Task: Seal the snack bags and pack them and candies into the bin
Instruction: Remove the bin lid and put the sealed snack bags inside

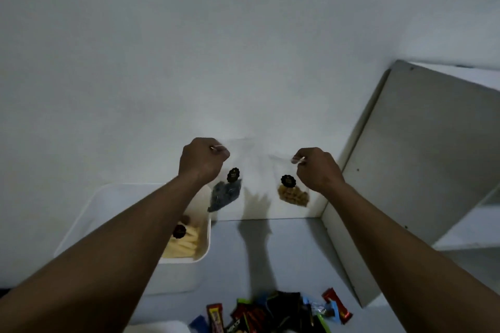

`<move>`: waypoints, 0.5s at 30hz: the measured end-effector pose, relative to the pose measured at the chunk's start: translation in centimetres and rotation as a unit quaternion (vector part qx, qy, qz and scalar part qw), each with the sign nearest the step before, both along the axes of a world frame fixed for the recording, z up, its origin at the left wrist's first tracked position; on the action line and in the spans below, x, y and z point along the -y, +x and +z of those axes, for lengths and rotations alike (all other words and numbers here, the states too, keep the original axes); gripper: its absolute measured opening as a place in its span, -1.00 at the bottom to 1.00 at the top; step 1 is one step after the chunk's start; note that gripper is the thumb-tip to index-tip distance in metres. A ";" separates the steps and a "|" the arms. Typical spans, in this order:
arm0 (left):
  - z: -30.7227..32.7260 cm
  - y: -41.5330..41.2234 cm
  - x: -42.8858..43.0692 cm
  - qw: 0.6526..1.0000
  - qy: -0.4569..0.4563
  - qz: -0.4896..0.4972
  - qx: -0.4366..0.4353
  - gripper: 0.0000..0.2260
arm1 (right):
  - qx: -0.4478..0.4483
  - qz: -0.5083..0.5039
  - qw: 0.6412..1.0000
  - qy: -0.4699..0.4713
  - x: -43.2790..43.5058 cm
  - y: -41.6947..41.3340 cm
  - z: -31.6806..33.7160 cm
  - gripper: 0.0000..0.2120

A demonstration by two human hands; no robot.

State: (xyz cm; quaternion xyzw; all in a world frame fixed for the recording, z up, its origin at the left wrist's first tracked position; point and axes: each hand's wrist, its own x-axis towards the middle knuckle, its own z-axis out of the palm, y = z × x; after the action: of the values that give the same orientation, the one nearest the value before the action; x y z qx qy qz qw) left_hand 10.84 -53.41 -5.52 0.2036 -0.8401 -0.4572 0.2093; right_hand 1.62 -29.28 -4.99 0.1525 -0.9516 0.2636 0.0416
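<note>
My left hand (201, 161) and right hand (318, 167) each pinch a limp, light snack bag's top edge: dark-filled bag (226, 194), tan-filled bag (293, 194).

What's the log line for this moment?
left hand: holds dark-snack bag | right hand: holds tan-snack bag | bin: one bag inside | candies: on table

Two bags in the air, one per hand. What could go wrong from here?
1. Each clear bag hangs from a pinch at its top edge: the left hand holds the dark-snack bag, the right hand the tan-snack bag. Whether they are sealed cannot be told; unsealed, they might spill.
2. With both hands full, sealing either looks awkward.
3. The left forearm hides much of the white bin, so a drop could miss.
</note>
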 end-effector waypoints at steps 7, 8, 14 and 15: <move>3.7 5.6 6.1 1.000 0.008 -0.030 -0.003 -0.83 | -0.044 0.006 0.999 0.031 5.6 5.1 3.9 -0.80; 3.8 6.3 7.0 1.000 0.011 -0.028 -0.003 -0.84 | -0.048 0.014 0.998 0.037 6.5 5.6 4.1 -0.82; 4.0 10.0 11.7 1.000 0.011 -0.009 -0.005 -0.94 | -0.047 0.053 0.997 0.029 12.2 9.1 3.6 -0.88; 3.8 10.3 12.3 1.000 0.001 -0.010 -0.003 -0.95 | -0.044 0.061 0.997 0.023 12.9 9.5 3.3 -0.88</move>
State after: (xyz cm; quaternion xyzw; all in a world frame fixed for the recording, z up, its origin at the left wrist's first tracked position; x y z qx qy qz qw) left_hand 21.17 -65.69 -1.71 0.1941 -0.8410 -0.4606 0.2072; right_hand 11.13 -42.20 -1.71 0.2230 -0.9436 0.2363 0.0631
